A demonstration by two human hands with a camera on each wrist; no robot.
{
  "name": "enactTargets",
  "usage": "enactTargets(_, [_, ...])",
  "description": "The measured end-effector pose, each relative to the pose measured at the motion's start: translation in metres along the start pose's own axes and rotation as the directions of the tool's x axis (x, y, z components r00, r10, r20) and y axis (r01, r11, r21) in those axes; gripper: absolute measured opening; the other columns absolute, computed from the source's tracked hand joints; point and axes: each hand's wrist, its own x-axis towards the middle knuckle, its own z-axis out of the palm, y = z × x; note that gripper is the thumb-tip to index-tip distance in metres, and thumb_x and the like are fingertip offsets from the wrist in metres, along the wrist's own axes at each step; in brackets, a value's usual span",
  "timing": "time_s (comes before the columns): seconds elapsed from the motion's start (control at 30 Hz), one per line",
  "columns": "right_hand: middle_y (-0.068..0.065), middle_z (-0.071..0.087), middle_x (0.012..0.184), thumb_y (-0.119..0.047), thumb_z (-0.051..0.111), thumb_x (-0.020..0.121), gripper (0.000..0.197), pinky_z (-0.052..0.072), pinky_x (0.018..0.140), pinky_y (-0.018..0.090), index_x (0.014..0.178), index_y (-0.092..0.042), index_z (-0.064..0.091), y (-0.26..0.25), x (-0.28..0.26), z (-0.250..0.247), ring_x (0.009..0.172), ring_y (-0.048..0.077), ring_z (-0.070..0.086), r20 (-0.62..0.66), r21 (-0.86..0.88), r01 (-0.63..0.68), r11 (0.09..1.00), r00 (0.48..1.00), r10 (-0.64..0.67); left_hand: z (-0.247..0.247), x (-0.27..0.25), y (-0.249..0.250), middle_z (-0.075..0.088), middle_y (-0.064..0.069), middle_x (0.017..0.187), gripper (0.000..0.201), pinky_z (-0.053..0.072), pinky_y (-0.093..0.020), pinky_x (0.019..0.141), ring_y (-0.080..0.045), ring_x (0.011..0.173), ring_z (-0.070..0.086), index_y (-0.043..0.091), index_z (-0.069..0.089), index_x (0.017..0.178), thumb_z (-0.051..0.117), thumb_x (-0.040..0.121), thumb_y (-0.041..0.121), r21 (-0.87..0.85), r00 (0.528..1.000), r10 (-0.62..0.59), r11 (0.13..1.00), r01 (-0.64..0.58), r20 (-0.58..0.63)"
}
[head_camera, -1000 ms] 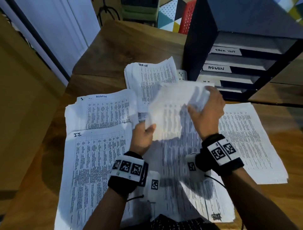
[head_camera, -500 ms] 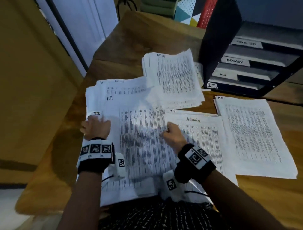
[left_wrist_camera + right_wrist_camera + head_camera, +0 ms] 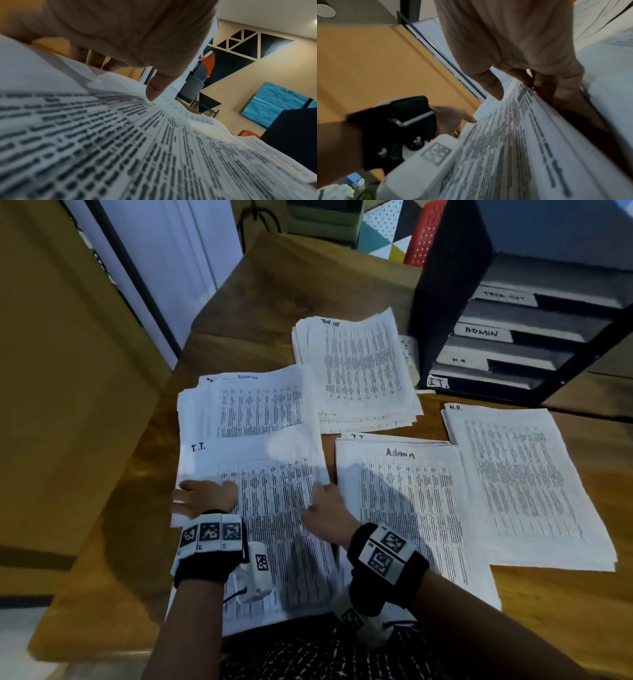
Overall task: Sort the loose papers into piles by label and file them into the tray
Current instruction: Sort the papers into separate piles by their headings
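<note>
Your left hand (image 3: 205, 497) lies flat with fingers spread on the I.T. pile (image 3: 260, 508), just left of the unsorted stack (image 3: 404, 508) topped "Admin"; your right hand (image 3: 325, 508) pinches the pile's right edge, thumb on top. Pull unevenly and sheets could fan off the table (image 3: 274, 285) or mix with that stack. The tray (image 3: 445, 320) sits beyond it.

Bare wood table (image 3: 291, 299) open at the far left. Blocked on the right by the tall black tray (image 3: 445, 302), paper piles (image 3: 359, 364) just beside.
</note>
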Motion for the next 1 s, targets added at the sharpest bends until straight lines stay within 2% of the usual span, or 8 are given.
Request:
enactTargets(0.1, [0.012, 0.032, 0.124, -0.010, 0.045, 0.090, 0.014, 0.041, 0.090, 0.033, 0.100, -0.018, 0.038, 0.006, -0.001, -0.015, 0.110, 0.025, 0.037, -0.053, 0.122, 0.052, 0.991, 0.998, -0.045, 0.000, -0.015, 0.010, -0.005, -0.015, 0.155, 0.082, -0.001, -0.054, 0.114, -0.031, 0.143, -0.007, 0.003, -0.003, 0.146, 0.052, 0.090, 0.026, -0.045, 0.999, 0.052, 0.998, -0.052, 0.000])
enactTargets(0.2, [0.014, 0.033, 0.135, -0.011, 0.047, 0.091, 0.040, 0.036, 0.100, 0.033, 0.130, -0.005, 0.042, 0.021, -0.003, -0.048, 0.122, 0.029, 0.038, -0.219, 0.042, 0.086, 0.995, 0.973, -0.074, 0.007, -0.033, 0.029, 0.008, -0.017, 0.152, 0.070, 0.012, -0.054, 0.112, -0.034, 0.141, 0.010, 0.006, 0.013, 0.146, 0.052, 0.090, 0.022, -0.050, 0.955, 0.287, 0.955, -0.291, -0.079])
enactTargets(0.3, [0.013, 0.038, 0.138, -0.014, 0.049, 0.091, 0.040, 0.031, 0.107, 0.037, 0.130, -0.007, 0.046, 0.046, -0.003, -0.078, 0.126, 0.027, 0.036, -0.337, -0.183, 0.012, 0.983, 0.938, -0.074, 0.029, -0.052, 0.053, 0.041, -0.022, 0.130, 0.040, 0.039, -0.031, 0.093, -0.032, 0.116, 0.048, -0.002, 0.044, 0.128, 0.051, 0.091, 0.012, -0.065, 0.761, 0.648, 0.759, -0.647, -0.011])
enactTargets(0.37, [0.012, 0.040, 0.137, -0.016, 0.048, 0.091, 0.037, 0.033, 0.105, 0.039, 0.127, -0.008, 0.049, 0.063, -0.002, -0.092, 0.125, 0.027, 0.036, -0.350, -0.284, -0.068, 0.956, 0.936, -0.038, 0.049, -0.066, 0.068, 0.052, -0.019, 0.116, 0.024, 0.039, -0.022, 0.084, -0.026, 0.102, 0.054, -0.001, 0.057, 0.111, 0.048, 0.090, 0.007, -0.082, 0.642, 0.759, 0.650, -0.755, 0.110])
enactTargets(0.43, [0.010, 0.041, 0.136, -0.018, 0.048, 0.091, 0.036, 0.034, 0.103, 0.040, 0.126, -0.010, 0.050, 0.074, -0.002, -0.101, 0.124, 0.027, 0.037, -0.355, -0.348, -0.130, 0.929, 0.935, -0.002, 0.070, -0.077, 0.080, 0.053, -0.015, 0.112, 0.018, 0.040, -0.027, 0.093, -0.025, 0.105, 0.053, 0.004, 0.058, 0.103, 0.049, 0.088, 0.007, -0.063, 0.586, 0.779, 0.611, -0.789, 0.222])
enactTargets(0.53, [0.009, 0.040, 0.137, -0.023, 0.049, 0.091, 0.036, 0.034, 0.104, 0.044, 0.126, -0.012, 0.049, 0.086, -0.001, -0.105, 0.124, 0.027, 0.038, -0.326, -0.417, -0.161, 0.895, 0.945, 0.018, 0.096, -0.084, 0.096, 0.040, -0.016, 0.135, 0.050, 0.035, -0.037, 0.106, -0.030, 0.126, 0.038, 0.000, 0.040, 0.130, 0.056, 0.087, 0.020, 0.085, 0.589, 0.732, 0.600, -0.795, 0.343])
enactTargets(0.63, [0.010, 0.039, 0.136, -0.028, 0.049, 0.092, 0.037, 0.036, 0.104, 0.045, 0.125, -0.011, 0.048, 0.095, 0.001, -0.098, 0.123, 0.027, 0.039, -0.303, -0.446, -0.118, 0.887, 0.953, -0.026, 0.105, -0.086, 0.106, 0.028, -0.017, 0.141, 0.067, 0.033, -0.042, 0.105, -0.032, 0.131, 0.027, 0.002, 0.030, 0.135, 0.060, 0.086, 0.036, 0.272, 0.594, 0.705, 0.529, -0.804, 0.387])
enactTargets(1.0, [0.004, 0.045, 0.129, -0.028, 0.043, 0.095, 0.028, 0.035, 0.094, 0.033, 0.119, -0.014, 0.050, 0.107, 0.011, -0.078, 0.117, 0.020, 0.041, -0.441, -0.421, -0.050, 0.906, 0.884, -0.156, 0.103, -0.097, 0.105, 0.053, -0.012, 0.124, 0.037, 0.044, -0.037, 0.091, -0.028, 0.115, 0.051, 0.011, 0.041, 0.128, 0.049, 0.091, 0.012, 0.160, 0.528, 0.809, 0.503, -0.849, 0.260])
